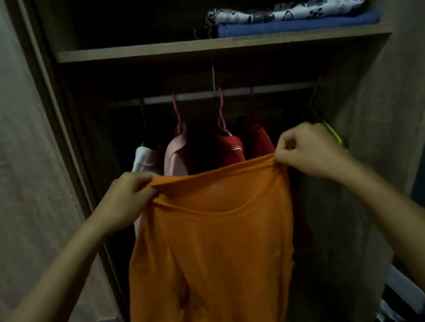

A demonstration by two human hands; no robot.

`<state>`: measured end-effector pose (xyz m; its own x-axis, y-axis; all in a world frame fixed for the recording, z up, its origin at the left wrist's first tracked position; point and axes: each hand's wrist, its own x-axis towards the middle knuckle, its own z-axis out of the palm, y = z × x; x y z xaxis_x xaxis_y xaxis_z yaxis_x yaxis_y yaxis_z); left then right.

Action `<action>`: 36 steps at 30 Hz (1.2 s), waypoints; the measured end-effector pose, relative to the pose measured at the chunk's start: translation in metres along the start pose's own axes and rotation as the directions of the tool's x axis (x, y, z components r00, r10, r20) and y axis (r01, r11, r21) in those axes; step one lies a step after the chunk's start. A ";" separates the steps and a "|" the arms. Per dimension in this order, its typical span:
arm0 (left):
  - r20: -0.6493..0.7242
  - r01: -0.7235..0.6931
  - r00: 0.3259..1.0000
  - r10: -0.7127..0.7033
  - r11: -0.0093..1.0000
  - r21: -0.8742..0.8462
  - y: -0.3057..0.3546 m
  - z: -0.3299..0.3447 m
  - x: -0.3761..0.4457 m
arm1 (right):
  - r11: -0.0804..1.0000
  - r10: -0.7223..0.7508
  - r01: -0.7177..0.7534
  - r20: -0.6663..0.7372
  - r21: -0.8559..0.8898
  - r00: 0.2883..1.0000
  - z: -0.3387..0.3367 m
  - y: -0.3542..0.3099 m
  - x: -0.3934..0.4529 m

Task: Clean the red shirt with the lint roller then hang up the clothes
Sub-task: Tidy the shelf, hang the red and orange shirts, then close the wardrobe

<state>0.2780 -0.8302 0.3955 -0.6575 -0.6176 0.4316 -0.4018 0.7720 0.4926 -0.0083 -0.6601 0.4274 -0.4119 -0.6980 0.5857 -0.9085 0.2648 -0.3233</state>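
An orange-red shirt (212, 254) hangs in front of an open wardrobe, held up by its neckline. My left hand (127, 198) pinches the left side of the collar. My right hand (309, 149) pinches the right side, a little higher. The shirt's body drops straight down to the bottom of the view. Behind it, the wardrobe rail (198, 95) carries a pink hanger (221, 111) with a red garment (231, 149), a pale pink garment (174, 154) and a white one (144, 157). No lint roller is in view.
A wooden shelf (138, 49) above the rail holds a folded blue cloth (296, 25) under a patterned white one (286, 11). A yellow-green hanger (332, 130) hangs at the rail's right end. Wardrobe walls close in on both sides; a sliding door panel (5, 159) stands left.
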 end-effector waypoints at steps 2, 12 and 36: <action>-0.031 0.004 0.999 -0.009 0.987 -0.159 0.013 -0.002 0.005 | 0.998 0.059 -0.056 -0.087 0.040 0.994 0.001 0.005 0.007; 0.246 -0.075 0.961 0.124 0.977 -0.199 0.085 -0.024 0.051 | 0.978 0.209 -0.208 -0.008 0.029 0.978 0.021 0.038 0.017; -0.128 -0.216 0.968 0.217 0.976 0.022 0.089 0.018 0.101 | 0.492 0.632 -0.502 0.105 0.711 0.768 0.068 0.123 0.135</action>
<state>0.1651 -0.8213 0.4694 -0.6418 -0.4498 0.6211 -0.2645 0.8900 0.3713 -0.1714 -0.7671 0.4166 -0.8831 -0.4383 0.1674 -0.1900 0.0080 -0.9817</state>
